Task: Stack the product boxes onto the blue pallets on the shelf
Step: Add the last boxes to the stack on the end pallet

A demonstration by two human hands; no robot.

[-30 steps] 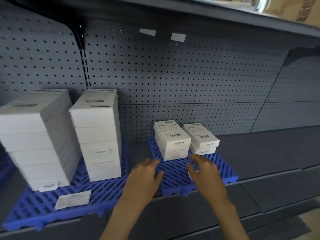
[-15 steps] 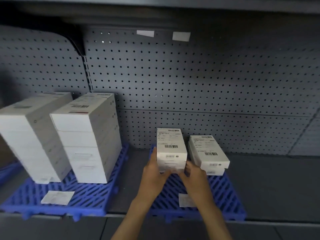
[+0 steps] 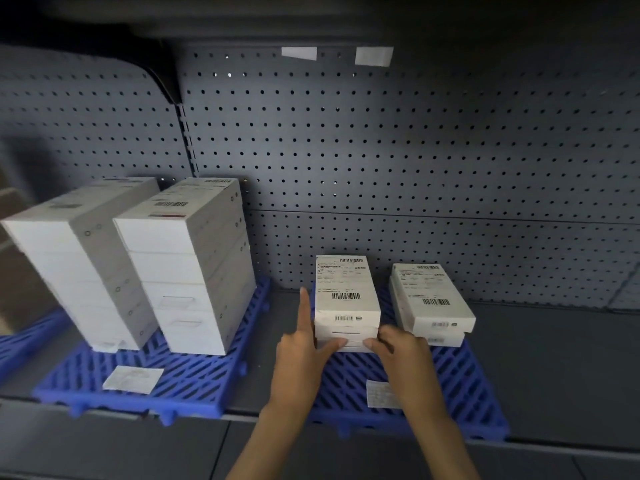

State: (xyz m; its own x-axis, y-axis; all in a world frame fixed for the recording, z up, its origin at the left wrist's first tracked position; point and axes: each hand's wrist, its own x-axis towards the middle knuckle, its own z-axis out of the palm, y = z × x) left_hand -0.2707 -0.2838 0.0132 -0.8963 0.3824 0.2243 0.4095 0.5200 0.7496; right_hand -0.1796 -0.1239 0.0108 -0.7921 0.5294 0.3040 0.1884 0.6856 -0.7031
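Landmark: the right blue pallet [image 3: 460, 386], lying on the grey shelf deck [image 3: 554, 358] against the pegboard wall [image 3: 381, 150].
Centre stack [image 3: 346, 299]: white product boxes with barcode labels, piled on the back left corner of that pallet, apparently three high.
Right stack [image 3: 431, 303]: two more boxes on the back right part of the pallet, just beside the centre stack with a narrow gap between; the top box sits slightly skew on the lower one.
Left hand [image 3: 299, 358]: at the pallet's left edge. The forefinger is straight and flat against the left side of the centre stack, and the thumb lies across the front of its lowest box. It presses the stack rather than wrapping round it.
Right hand [image 3: 401, 351]: over the middle of the pallet, at the front right corner of the centre stack. The thumb is on the front of the lowest box, the bent fingers reach round the corner into the gap, and the hand clasps the stack.
Paper slip [image 3: 377, 393]: on the front part of the pallet, partly hidden by the right forearm.
Left blue pallet [image 3: 194, 382]: left of the landmark pallet, with a strip of bare deck between them.
Tall stacks [image 3: 187, 268]: two piles of white boxes side by side on the left blue pallet, well left of the landmark pallet.
Second slip [image 3: 133, 378]: on the front of the left blue pallet.
White tags [image 3: 374, 56]: two, high on the wall above the landmark pallet.
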